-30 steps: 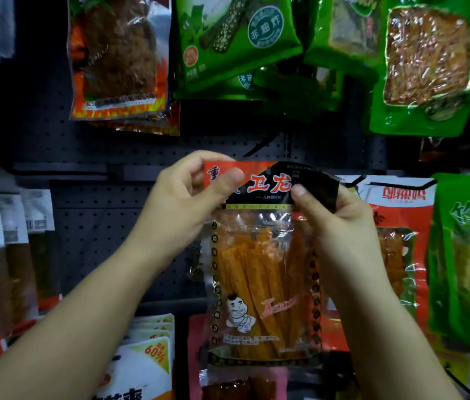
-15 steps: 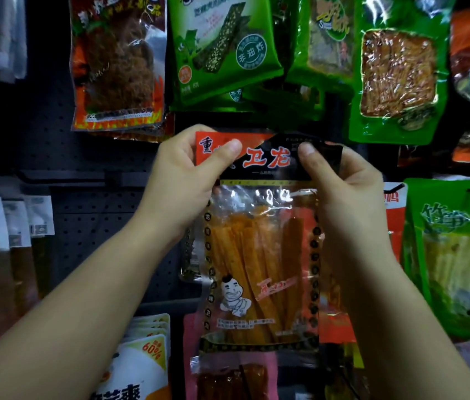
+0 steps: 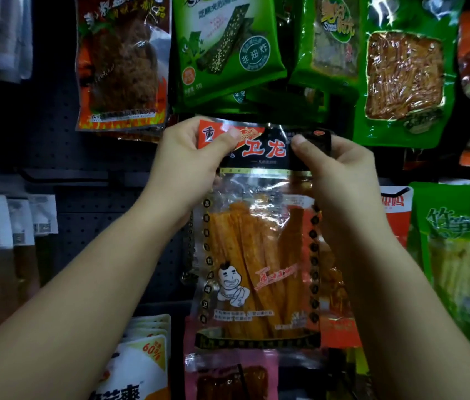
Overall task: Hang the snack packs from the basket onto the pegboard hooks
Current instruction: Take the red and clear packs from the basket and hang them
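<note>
A clear snack pack of orange spicy strips (image 3: 259, 255), with a red and black header and a cartoon figure, hangs upright in front of the dark pegboard (image 3: 54, 145). My left hand (image 3: 190, 166) pinches its top left corner between thumb and fingers. My right hand (image 3: 334, 171) pinches the top right corner of the header. The pack's top edge sits just below the green packs above. No hook is visible behind the header. The basket is out of view.
Packs hang all around: a brown and orange one (image 3: 121, 62) upper left, green seaweed packs (image 3: 228, 44) above, a green pack (image 3: 404, 73) upper right, another green pack (image 3: 459, 261) at right, white-labelled packs (image 3: 5, 223) at left, a pink pack (image 3: 228, 373) below.
Both hands have lifted the pack upward along the pegboard, from the lower row toward the bottom of the green packs. The grip on both top corners stays the same.
</note>
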`<state>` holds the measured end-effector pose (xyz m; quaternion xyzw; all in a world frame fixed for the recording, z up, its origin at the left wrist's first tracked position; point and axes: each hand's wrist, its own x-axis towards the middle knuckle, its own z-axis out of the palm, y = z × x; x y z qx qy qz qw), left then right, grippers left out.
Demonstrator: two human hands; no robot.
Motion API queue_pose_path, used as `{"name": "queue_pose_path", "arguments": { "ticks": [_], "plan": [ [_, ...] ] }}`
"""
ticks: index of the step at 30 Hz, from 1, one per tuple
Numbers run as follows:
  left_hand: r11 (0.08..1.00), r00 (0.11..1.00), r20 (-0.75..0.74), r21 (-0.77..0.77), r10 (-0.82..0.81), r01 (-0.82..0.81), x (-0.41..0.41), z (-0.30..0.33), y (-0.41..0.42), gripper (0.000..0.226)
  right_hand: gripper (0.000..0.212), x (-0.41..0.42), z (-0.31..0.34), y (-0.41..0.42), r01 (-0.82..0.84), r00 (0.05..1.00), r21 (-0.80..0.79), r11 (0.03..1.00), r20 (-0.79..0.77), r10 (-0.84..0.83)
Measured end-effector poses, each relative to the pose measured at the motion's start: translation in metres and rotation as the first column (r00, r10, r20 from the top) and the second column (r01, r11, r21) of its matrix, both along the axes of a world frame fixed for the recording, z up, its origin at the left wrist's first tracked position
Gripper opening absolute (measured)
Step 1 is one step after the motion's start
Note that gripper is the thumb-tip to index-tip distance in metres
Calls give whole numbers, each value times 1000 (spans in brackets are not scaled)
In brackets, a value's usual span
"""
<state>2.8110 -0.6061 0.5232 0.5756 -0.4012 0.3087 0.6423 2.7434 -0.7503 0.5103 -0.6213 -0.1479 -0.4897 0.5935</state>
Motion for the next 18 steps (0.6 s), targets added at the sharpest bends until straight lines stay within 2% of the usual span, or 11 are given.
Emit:
{"name": "queue_pose_path", "arguments": {
  "ticks": [7, 12, 15, 18],
  "plan": [
    [991, 992, -42, 63, 122, -120, 31, -17, -1, 15, 5, 15, -19, -1, 88, 993, -91, 992, -65, -94],
    [980, 978, -75, 58, 194, -190, 61, -28, -7, 10, 38, 32, -65, -9, 271, 947, -214, 939, -119, -300],
    [983, 974, -145, 80, 173, -162, 81, -45, -7, 9, 22, 48, -85, -15, 252, 930, -186, 950, -224, -290],
    [980, 956, -231, 125, 183, -158, 99, -61, -6, 9, 6, 69, -88, -19, 185, 931, -118, 976, -296, -212]
  ]
}}
